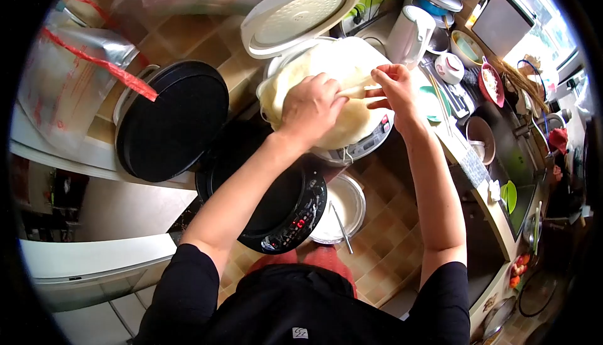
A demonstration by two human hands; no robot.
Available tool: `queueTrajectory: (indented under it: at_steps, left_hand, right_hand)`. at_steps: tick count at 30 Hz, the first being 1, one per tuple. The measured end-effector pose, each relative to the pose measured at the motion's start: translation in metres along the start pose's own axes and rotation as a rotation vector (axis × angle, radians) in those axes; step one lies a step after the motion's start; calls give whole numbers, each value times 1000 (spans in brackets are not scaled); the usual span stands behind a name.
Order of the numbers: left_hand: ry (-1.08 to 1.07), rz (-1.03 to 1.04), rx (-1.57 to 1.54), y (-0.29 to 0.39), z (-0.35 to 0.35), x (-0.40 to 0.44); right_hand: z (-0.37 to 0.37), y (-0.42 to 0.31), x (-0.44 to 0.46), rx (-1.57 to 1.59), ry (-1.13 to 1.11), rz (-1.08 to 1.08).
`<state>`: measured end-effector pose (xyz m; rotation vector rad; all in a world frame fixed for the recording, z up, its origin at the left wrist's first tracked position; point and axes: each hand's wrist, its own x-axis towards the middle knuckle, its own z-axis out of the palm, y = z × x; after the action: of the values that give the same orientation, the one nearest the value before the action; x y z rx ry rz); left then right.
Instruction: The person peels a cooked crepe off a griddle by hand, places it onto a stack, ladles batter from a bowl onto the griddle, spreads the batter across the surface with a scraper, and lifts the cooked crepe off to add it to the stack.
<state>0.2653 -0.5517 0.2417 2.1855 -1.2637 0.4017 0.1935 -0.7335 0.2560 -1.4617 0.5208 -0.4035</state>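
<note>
A thin, pale yellow pancake (352, 124) drapes over the top of an open white rice cooker (367, 145), hiding most of its opening. My left hand (311, 107) has its fingers curled on the pancake near the middle, gripping a raised fold. On the right, my right hand (394, 90) pinches the end of that same fold between thumb and fingers. Below my left forearm sits a round black electric griddle (270, 203) with lit red digits, its black lid (173, 122) tipped open to the left.
Below the cooker, a bowl of white batter (342, 197) holds a metal utensil (341, 225). The cooker's raised lid (301, 15) stands behind. A white kettle (409, 34), chopsticks (440, 100) and a red basket (492, 84) line the right counter. Plastic bags (69, 87) lie at left.
</note>
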Motion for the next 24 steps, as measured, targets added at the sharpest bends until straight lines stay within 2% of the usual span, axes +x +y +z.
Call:
queueTrajectory:
  at_steps: [2, 3, 6, 8, 11, 15, 16, 18, 20, 22, 24]
  left_hand:
    - [-8, 11, -79, 9, -13, 2]
    - [-8, 81, -116, 13, -17, 3]
    - [-204, 150, -205, 30, -26, -9]
    - [-158, 200, -232, 33, -24, -20]
    - [-102, 164, -326, 43, -35, -43]
    - [-157, 64, -447, 51, -66, -109]
    - [-163, 32, -451, 52, -75, -130]
    - [-150, -155, -437, 59, -95, -185]
    - [-102, -414, -359, 67, -111, -246]
    - [-10, -734, -283, 78, -120, -307]
    - [154, -971, -302, 89, -120, -357]
  right_hand:
    - [-12, 6, -13, -64, 13, -18]
    - [-22, 16, -19, -55, 0, -13]
    - [-48, 40, -43, -42, 80, -31]
    - [-69, 66, -56, -25, 164, -60]
    - [-97, 101, -79, -88, 303, -29]
    - [-127, 204, -126, -305, 296, 97]
    - [-135, 246, -146, -566, 259, 45]
    - [-135, 318, -199, -884, 104, 60]
    - [-128, 388, -253, -981, -130, 293]
    - [-114, 445, -301, -977, -135, 524]
    - [-103, 480, -327, -904, -26, 596]
